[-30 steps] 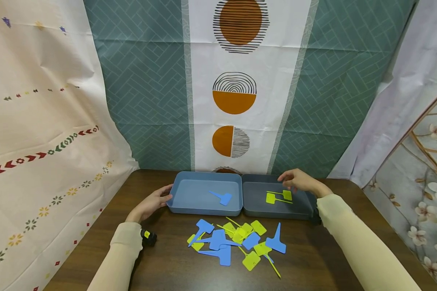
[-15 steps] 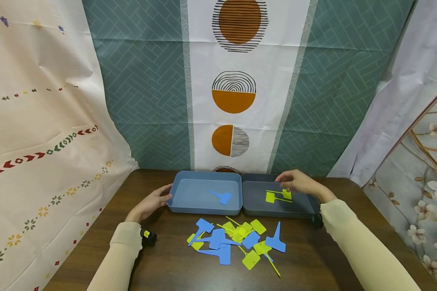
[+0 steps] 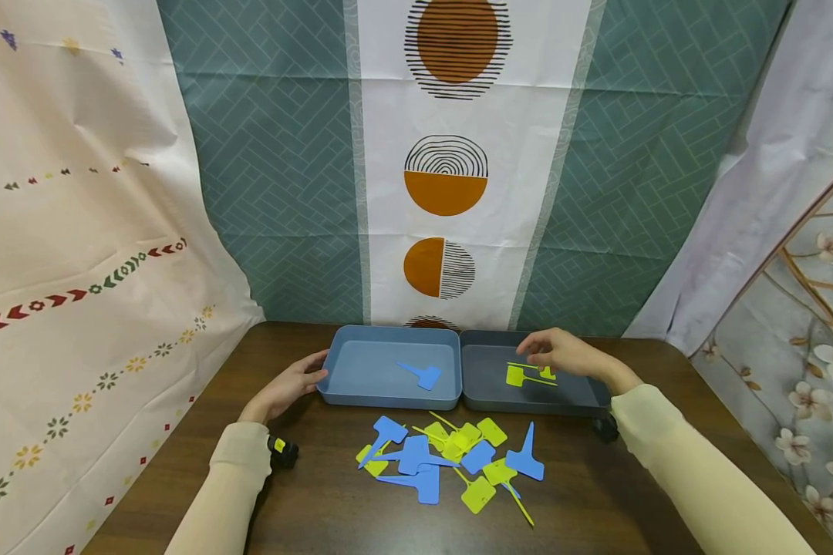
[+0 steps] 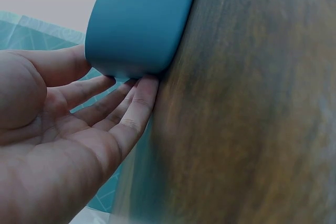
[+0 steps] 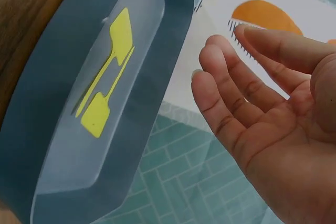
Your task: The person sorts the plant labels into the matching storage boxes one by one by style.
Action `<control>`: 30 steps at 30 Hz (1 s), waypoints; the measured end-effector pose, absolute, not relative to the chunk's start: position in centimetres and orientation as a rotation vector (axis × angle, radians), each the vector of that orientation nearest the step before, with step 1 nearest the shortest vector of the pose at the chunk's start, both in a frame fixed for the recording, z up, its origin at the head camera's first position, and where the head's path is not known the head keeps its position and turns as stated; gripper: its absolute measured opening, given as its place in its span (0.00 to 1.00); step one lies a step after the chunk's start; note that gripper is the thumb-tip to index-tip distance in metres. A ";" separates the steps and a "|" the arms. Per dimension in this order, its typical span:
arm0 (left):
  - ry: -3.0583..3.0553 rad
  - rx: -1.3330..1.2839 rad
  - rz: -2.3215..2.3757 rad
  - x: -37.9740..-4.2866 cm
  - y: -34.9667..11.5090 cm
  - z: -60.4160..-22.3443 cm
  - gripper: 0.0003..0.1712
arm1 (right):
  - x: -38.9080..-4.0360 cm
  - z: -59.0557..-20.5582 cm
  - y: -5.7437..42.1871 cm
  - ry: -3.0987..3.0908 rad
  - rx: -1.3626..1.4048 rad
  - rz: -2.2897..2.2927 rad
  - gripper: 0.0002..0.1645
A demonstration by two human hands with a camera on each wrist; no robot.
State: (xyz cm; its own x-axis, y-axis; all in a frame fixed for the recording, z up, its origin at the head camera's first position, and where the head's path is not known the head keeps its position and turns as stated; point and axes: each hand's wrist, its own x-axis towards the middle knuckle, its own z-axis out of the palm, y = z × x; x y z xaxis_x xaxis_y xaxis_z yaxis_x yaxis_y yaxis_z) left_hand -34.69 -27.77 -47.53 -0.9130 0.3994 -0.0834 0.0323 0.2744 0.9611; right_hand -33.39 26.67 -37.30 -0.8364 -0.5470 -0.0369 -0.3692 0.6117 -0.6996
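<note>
My left hand rests against the left end of the blue tray, its fingertips and thumb touching the outer wall. A blue plant label lies in that tray. Over the dark grey tray hovers my right hand, fingers loosely bent and holding nothing. Under it, two yellow plant labels, one beside the other, lie on the tray floor. In the head view the hand partly hides the farther one.
In front of the trays a loose pile of blue plant labels and yellow plant labels lies on the brown wooden table, several overlapping. The two trays stand side by side against a patterned curtain.
My right hand has shifted a little left over the dark grey tray, covering more of the farther yellow label. My left hand and the labels have stayed in place.
</note>
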 end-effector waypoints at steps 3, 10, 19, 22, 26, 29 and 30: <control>2.242 0.404 1.679 -34.7 -27.8 -47.6 0.35 | -32.9 -37.0 26.3 2.585 -0.799 -1.013 0.15; 2.238 0.400 1.684 -34.7 -27.9 -47.7 0.35 | -32.1 -36.6 25.7 2.544 -0.840 -0.995 0.16; 2.252 0.414 1.660 -34.6 -27.7 -47.6 0.35 | -31.3 -37.2 25.3 2.510 -0.915 -0.895 0.15; 2.250 0.422 1.659 -34.5 -27.7 -47.6 0.35 | -30.8 -37.4 25.1 2.469 -0.934 -0.858 0.16; 2.250 0.425 1.662 -34.3 -27.6 -47.4 0.35 | -30.2 -37.4 24.9 2.394 -0.935 -0.837 0.20; 2.254 0.432 1.666 -34.3 -27.6 -47.4 0.35 | -29.8 -37.4 24.7 2.345 -0.931 -0.838 0.23; 2.254 0.439 1.667 -34.3 -27.6 -47.3 0.35 | -29.7 -37.5 24.7 2.331 -0.937 -0.836 0.23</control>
